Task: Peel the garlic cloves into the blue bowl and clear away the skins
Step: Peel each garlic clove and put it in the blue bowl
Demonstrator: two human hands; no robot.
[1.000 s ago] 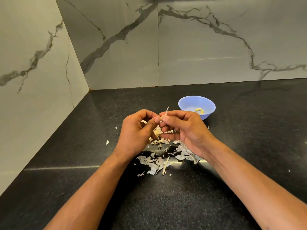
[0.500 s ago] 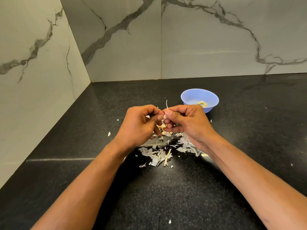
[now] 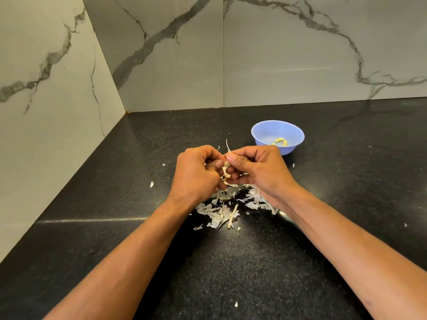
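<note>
Two bare forearms, no sleeves or jewellery

I stand at a black speckled countertop point(image 3: 231, 262); grey-veined marble walls point(image 3: 288, 54) meet in the corner ahead.

- Counter point(image 3: 300, 250): black speckled stone, polished and glossy (it mirrors the wall veins).
- Walls point(image 3: 277, 54): smooth grey-veined marble tile.
- Bowl point(image 3: 265, 132): smooth blue plastic.
- Skins point(image 3: 219, 213): papery, dry, matt.

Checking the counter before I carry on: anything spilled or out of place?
Garlic skins lie heaped on the black counter under both hands, with stray flakes scattered around it. The blue bowl stands upright. Otherwise nothing odd.
</note>
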